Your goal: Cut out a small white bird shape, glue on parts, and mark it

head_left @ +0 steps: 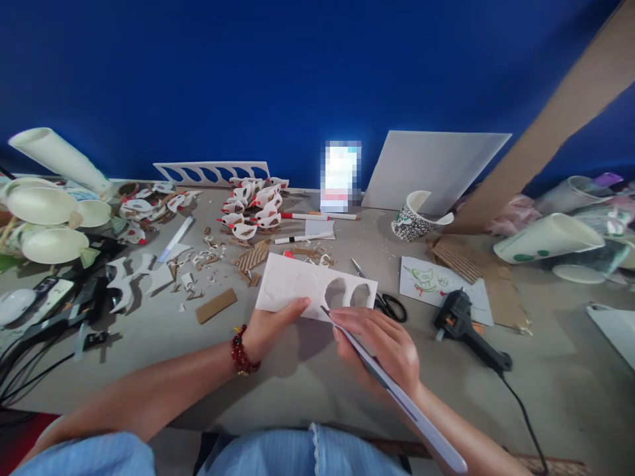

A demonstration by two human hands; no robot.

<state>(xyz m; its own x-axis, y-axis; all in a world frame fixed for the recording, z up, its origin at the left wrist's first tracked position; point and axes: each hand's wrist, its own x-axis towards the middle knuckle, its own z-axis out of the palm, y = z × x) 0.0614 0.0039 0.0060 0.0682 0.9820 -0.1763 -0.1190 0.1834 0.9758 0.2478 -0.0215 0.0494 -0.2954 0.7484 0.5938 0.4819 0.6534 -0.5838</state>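
My left hand (278, 324) grips a white foam board strip (285, 281) by its near edge, thumb on top and the fingers hidden beneath. Two rounded holes pierce the strip's right part, and a round outline marks its middle. In my right hand (380, 344) is a craft knife (397, 390) with a long pale handle, its dark tip at the strip's near edge beside the holes. Black-handled scissors (391, 307) lie partly under the strip's right end. Behind the strip, several small white bird figures (258, 208) with red beaks stand grouped.
A glue gun (464, 327) with a cable lies right, near a bird drawing (421, 277). Cardboard scraps (217, 305), markers (305, 237) and shavings litter the table. A lit phone (340, 175) and white board (434, 168) lean at the back. Paper cups (548, 238) stand right.
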